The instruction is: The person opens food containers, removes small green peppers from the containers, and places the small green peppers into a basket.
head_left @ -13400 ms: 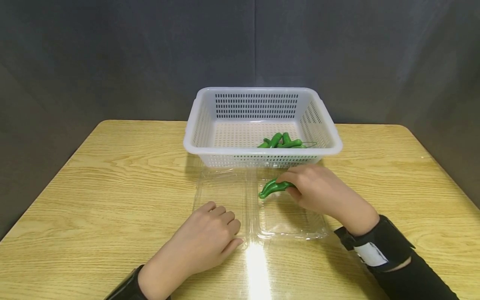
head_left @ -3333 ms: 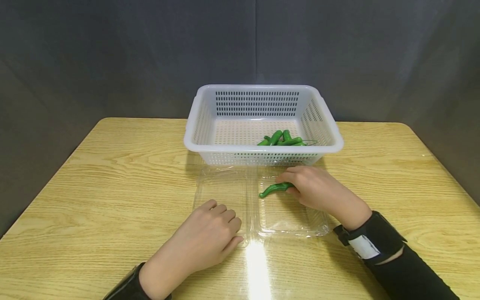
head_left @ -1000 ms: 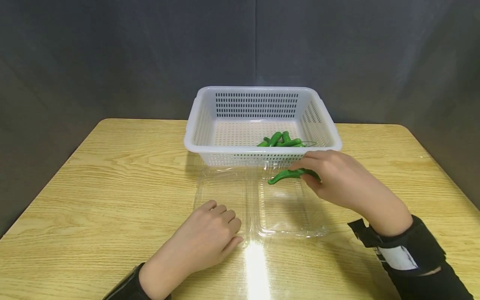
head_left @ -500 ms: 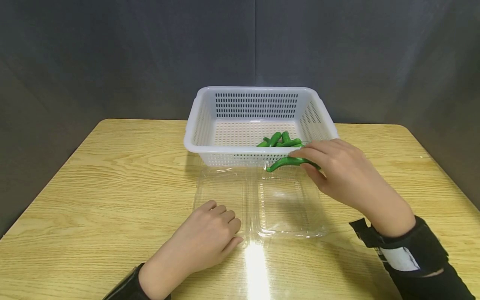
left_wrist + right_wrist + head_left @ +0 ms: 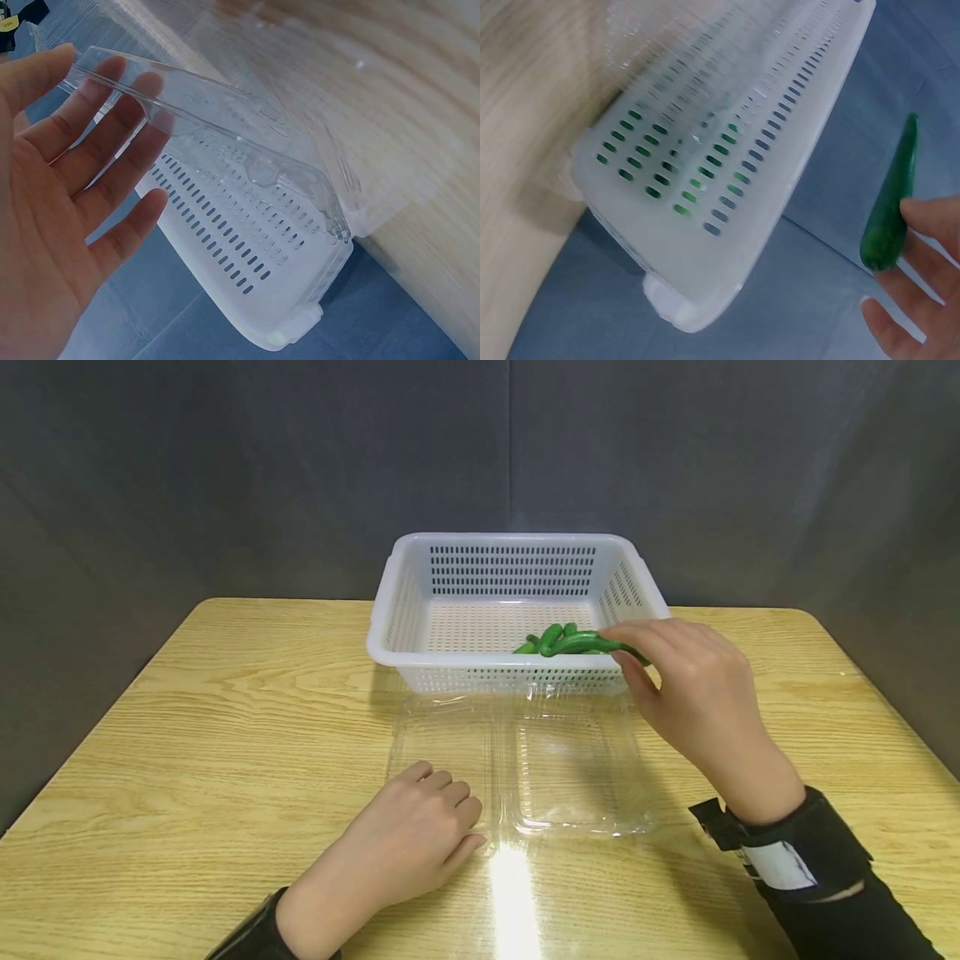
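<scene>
My right hand (image 5: 693, 681) pinches a green chili pepper (image 5: 577, 642) between thumb and fingers, just above the front rim of the white basket (image 5: 480, 658). In the right wrist view that pepper (image 5: 891, 199) hangs apart from the basket wall. Several green peppers (image 5: 550, 637) lie in the basket's front right part. A clear plastic clamshell box (image 5: 510, 760) lies unfolded in front of the basket. My left hand (image 5: 408, 835) rests on its left half. In the left wrist view the relaxed fingers of that hand (image 5: 82, 165) touch the clear plastic (image 5: 217, 127).
The wooden table (image 5: 187, 735) carries the basket and the box. A dark curtain (image 5: 300, 477) hangs behind the table's far edge. The right half of the box lies directly in front of the basket.
From low over the box's right half, my right hand has risen with the pepper to the basket's front rim. At the oldest frame it appeared to hold two peppers. The left hand stays put.
</scene>
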{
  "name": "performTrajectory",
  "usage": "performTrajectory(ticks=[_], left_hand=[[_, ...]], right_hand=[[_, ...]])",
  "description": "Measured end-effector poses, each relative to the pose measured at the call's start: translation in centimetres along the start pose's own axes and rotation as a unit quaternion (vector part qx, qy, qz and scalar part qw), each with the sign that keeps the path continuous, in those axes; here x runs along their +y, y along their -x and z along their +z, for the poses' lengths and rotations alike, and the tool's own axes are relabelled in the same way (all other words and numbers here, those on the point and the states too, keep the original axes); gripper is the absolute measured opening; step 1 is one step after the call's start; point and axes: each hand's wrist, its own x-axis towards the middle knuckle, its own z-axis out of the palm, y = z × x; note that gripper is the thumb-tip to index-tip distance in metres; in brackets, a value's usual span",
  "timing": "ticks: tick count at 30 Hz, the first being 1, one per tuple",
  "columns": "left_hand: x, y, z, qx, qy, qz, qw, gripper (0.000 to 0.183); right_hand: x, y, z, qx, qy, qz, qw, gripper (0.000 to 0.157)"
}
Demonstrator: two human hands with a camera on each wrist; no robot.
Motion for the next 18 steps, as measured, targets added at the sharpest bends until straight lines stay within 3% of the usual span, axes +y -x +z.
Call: performTrajectory(ticks=[10, 18], left_hand=[[0.0, -0.1, -0.2, 0.003, 0.002, 0.000, 1.0000, 0.028], [0.0, 0.0, -0.1, -0.002, 0.003, -0.003, 1.0000, 0.027]], right_hand=[[1.0, 0.7, 1.2, -0.017, -0.008, 0.040, 0.999, 0.032], [2.2, 1.3, 2.5, -0.012, 0.021, 0.030, 0.999, 0.030]])
